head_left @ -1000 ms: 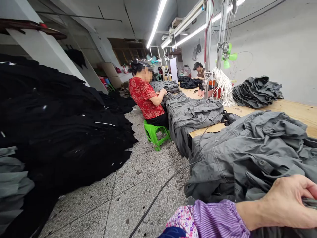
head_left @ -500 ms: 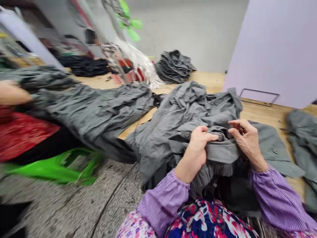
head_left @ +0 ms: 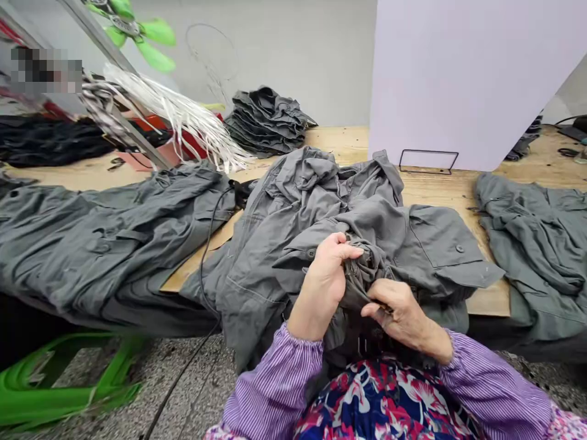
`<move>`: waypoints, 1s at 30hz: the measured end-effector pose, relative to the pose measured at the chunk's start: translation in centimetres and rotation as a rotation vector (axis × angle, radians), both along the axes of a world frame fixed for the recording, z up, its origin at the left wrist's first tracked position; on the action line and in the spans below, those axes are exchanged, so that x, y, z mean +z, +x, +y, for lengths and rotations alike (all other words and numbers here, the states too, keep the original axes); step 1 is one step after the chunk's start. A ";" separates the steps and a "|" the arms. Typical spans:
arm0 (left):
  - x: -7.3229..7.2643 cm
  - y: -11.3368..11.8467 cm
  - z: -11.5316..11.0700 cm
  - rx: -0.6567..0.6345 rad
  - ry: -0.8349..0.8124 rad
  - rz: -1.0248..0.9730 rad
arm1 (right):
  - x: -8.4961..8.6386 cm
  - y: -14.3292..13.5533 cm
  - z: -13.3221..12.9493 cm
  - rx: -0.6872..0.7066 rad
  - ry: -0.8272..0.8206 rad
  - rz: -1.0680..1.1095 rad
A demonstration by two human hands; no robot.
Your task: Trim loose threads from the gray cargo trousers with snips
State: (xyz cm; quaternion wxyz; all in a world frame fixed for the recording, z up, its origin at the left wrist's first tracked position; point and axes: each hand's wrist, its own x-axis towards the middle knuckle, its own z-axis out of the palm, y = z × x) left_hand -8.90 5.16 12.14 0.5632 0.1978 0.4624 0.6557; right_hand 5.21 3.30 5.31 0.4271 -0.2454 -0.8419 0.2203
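Note:
A crumpled grey garment (head_left: 316, 201) with buttoned pocket flaps lies over the table edge and hangs toward my lap. My left hand (head_left: 328, 275) is closed, thumb and fingers pinching a gathered, bunched part of its cloth. Just to the right and lower, my right hand (head_left: 403, 311) is closed too, its thumb and forefinger on the edge of the same gathered part. Something small and brownish shows at the right fingertips, too hidden to name. One flap with a button (head_left: 460, 249) spreads flat to the right of my hands.
More grey garments lie on the left (head_left: 114, 244) and on the right (head_left: 541, 244). Behind are a folded grey stack (head_left: 268, 122), white strips (head_left: 183, 116), a green fan (head_left: 137, 30) and a pale lilac panel (head_left: 435, 79). A black cable (head_left: 202, 336) hangs down left; a green stool (head_left: 59, 391) stands below.
My view has swung right, so the co-worker's arm at the left is out of sight. My right hand has moved down and inward onto the gathered cloth, which is now more tightly bunched.

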 end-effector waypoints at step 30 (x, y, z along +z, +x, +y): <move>-2.4 -0.9 0.6 -0.365 0.053 0.115 | 0.2 0.7 5.2 0.015 -1.099 0.684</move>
